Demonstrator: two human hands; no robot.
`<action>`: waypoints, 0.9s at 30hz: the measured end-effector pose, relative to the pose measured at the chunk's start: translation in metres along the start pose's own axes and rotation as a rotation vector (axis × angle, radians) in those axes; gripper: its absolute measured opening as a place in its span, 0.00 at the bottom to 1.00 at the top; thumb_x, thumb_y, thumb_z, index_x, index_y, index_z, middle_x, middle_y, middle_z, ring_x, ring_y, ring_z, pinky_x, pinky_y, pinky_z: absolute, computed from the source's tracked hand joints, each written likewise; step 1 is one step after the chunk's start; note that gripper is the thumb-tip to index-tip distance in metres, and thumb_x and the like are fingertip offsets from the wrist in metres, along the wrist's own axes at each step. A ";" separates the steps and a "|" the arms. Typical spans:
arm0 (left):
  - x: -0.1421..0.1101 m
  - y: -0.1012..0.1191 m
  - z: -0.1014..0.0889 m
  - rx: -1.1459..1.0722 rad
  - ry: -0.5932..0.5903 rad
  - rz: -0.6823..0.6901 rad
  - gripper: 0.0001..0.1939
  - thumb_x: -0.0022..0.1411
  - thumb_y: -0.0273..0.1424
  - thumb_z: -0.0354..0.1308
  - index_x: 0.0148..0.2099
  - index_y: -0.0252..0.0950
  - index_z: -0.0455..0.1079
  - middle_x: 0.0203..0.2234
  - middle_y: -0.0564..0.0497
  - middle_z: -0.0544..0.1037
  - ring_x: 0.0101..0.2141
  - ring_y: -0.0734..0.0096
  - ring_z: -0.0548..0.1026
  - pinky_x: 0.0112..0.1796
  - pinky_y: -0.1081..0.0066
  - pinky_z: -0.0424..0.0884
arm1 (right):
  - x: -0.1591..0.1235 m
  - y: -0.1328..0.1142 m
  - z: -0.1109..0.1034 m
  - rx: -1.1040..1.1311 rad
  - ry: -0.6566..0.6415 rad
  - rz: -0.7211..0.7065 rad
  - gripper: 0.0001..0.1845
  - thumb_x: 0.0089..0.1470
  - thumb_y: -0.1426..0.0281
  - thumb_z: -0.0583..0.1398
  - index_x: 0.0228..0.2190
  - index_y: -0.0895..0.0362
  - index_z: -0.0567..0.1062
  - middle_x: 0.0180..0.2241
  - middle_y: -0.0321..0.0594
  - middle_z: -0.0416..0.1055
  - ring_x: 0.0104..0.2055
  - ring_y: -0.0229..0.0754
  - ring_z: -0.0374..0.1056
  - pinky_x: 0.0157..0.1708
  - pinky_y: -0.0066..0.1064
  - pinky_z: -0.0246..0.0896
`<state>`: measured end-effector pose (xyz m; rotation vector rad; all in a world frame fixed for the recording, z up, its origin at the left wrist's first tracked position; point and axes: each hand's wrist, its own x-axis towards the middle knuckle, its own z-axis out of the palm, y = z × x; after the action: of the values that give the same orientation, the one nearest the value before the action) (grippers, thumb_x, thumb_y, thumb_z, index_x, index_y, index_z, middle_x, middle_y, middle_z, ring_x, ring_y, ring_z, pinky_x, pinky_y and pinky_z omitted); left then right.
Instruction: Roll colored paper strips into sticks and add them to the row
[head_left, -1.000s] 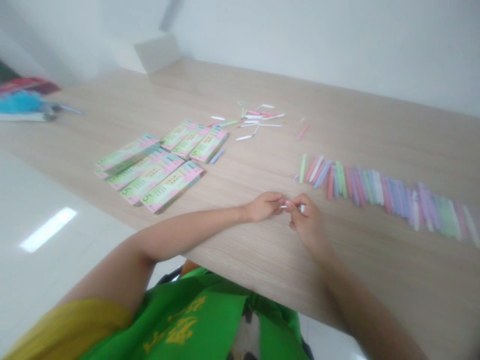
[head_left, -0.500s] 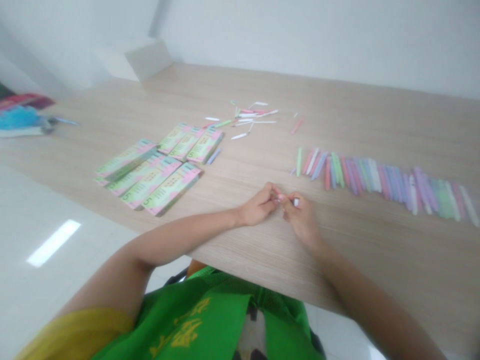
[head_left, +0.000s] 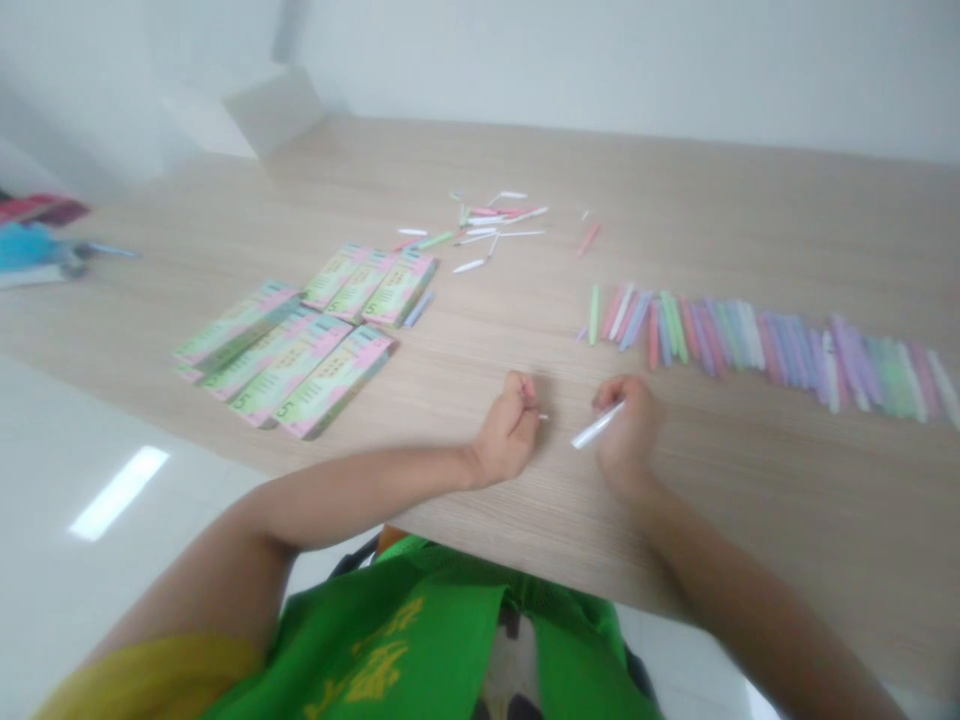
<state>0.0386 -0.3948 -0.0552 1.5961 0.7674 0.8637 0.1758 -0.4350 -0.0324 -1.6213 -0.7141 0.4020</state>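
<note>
My right hand is closed around a thin white stick that pokes out toward the left. My left hand rests on the wooden table in a loose fist, pinching a tiny pale piece at its fingertips. The two hands lie about a hand's width apart near the front edge. Beyond my right hand runs a long row of pastel sticks, pink, green, purple and white.
Several pink-and-green flat boxes lie fanned at the left. A scatter of small sticks and white pieces sits further back. A white box stands at the far corner, blue and red items at the far left.
My hands were together, both gripping one small stick. They have pulled apart: the right hand keeps the white stick, the left holds a tiny piece.
</note>
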 end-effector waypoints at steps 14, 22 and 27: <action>-0.003 -0.001 -0.004 0.319 0.070 0.322 0.11 0.51 0.22 0.47 0.36 0.39 0.51 0.23 0.57 0.59 0.22 0.75 0.58 0.26 0.70 0.53 | -0.004 0.003 0.022 0.324 0.012 0.400 0.28 0.57 0.44 0.41 0.20 0.52 0.58 0.13 0.26 0.47 0.13 0.33 0.46 0.14 0.29 0.42; -0.004 -0.005 -0.002 0.217 0.017 0.529 0.09 0.50 0.22 0.47 0.33 0.39 0.50 0.22 0.57 0.60 0.22 0.76 0.58 0.26 0.72 0.55 | -0.011 0.000 0.033 0.433 0.068 0.313 0.25 0.60 0.49 0.44 0.20 0.52 0.55 0.14 0.26 0.47 0.15 0.33 0.46 0.15 0.28 0.43; -0.003 -0.007 -0.001 0.214 0.100 0.504 0.09 0.51 0.23 0.47 0.33 0.39 0.50 0.21 0.58 0.58 0.21 0.77 0.57 0.24 0.73 0.54 | -0.019 0.005 0.033 0.304 0.055 0.117 0.25 0.62 0.51 0.44 0.20 0.53 0.58 0.16 0.29 0.53 0.17 0.33 0.51 0.17 0.28 0.47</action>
<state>0.0360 -0.3953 -0.0628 1.9919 0.5431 1.2619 0.1422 -0.4221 -0.0460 -1.3836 -0.4911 0.5226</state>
